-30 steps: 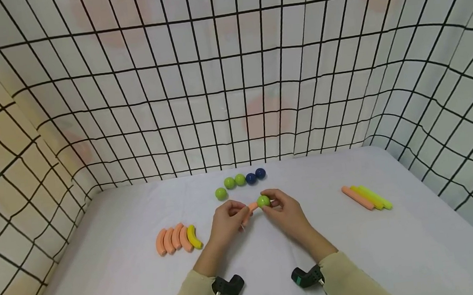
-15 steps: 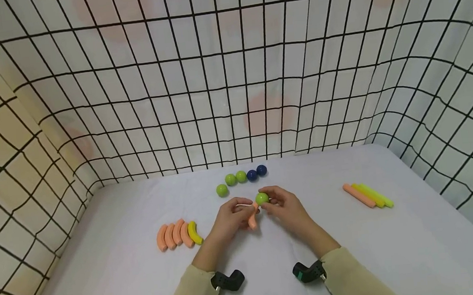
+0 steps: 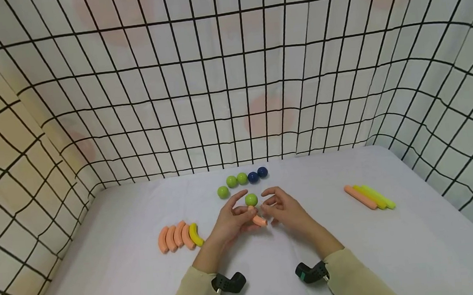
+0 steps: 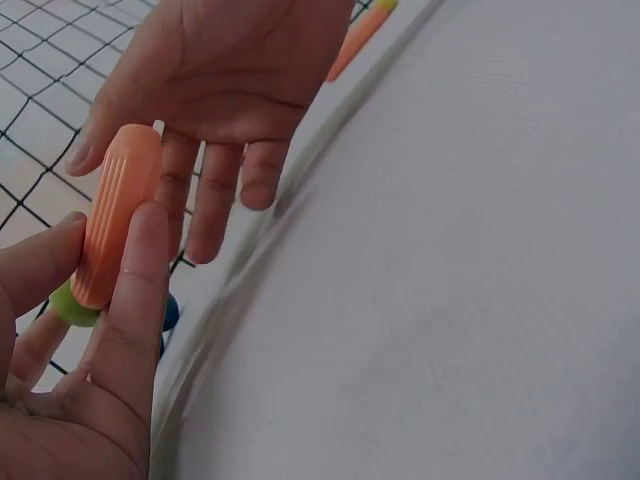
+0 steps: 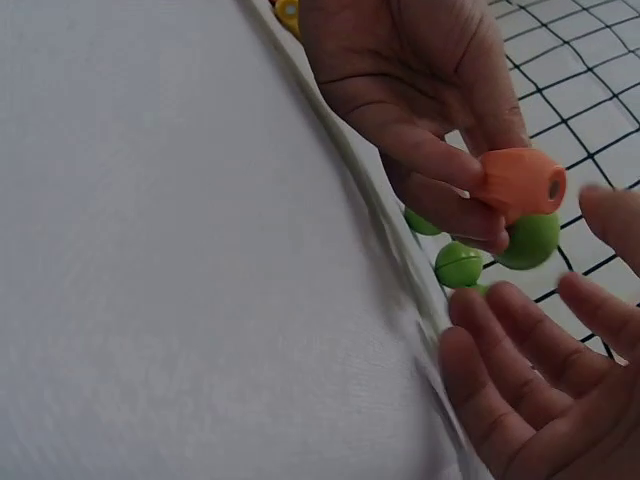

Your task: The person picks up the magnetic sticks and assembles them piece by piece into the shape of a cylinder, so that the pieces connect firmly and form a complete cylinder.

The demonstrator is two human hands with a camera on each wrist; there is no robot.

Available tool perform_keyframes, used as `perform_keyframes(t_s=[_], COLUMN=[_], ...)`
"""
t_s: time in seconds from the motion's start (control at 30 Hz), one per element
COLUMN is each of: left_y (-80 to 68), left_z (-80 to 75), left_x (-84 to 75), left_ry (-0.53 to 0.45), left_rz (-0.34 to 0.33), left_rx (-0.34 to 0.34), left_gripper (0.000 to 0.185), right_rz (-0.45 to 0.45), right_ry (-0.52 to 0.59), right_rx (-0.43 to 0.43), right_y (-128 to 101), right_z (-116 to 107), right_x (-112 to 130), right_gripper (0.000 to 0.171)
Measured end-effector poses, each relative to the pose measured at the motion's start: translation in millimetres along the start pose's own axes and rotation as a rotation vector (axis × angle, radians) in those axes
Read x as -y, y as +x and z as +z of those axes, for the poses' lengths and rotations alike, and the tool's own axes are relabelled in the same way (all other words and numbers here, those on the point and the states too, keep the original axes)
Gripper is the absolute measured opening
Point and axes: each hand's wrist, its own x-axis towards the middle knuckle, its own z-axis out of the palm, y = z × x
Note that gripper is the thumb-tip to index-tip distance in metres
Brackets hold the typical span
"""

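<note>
My left hand (image 3: pixel 232 221) pinches an orange curved, ribbed rod (image 4: pixel 120 210) between thumb and fingers, above the white table. A green ball (image 3: pixel 251 199) sits against the rod's far end. In the right wrist view the rod's free end shows a small dark round spot (image 5: pixel 556 188). My right hand (image 3: pixel 286 213) stands just right of the rod, fingers spread and holding nothing. Its palm shows in the left wrist view, close behind the rod.
Beyond the hands lie several green balls (image 3: pixel 231 181) and two dark blue balls (image 3: pixel 253 177). Several orange curved rods (image 3: pixel 178 234) and a yellow one (image 3: pixel 195 235) lie left. Straight orange and yellow sticks (image 3: pixel 368 196) lie right. Black wire mesh (image 3: pixel 258 102) encloses the table.
My right hand has let go of the green ball and drawn slightly away. In my left hand the curved rod has turned, its free end swinging from lower left to lower right.
</note>
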Motion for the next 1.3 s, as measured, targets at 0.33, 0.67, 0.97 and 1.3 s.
perform_keyframes(t_s=[0.33, 0.67, 0.97, 1.3], left_y=[-0.3, 1.5, 2.7, 2.6], left_z=[-0.6, -0.8, -2.0, -1.3], left_x=[0.9, 0.4, 0.4, 0.5], left_ry=[-0.033, -0.086, -0.101, -0.007], left_rz=[0.006, 0.013, 0.043, 0.007], left_rx=[-0.097, -0.179, -0.207, -0.125], left_gripper=[0.067, 0.055, 0.036, 0.048], right_rz=[-0.018, -0.080, -0.054, -0.009], right_ry=[-0.107, -0.150, -0.089, 0.055], right_rx=[0.136, 0.017, -0.137, -0.234], right_y=[-1, -3, 0, 3], right_z=[0, -7, -18, -21], right_x=[-1, -1, -4, -6], right_gripper=[0.027, 0.016, 0.025, 0.031])
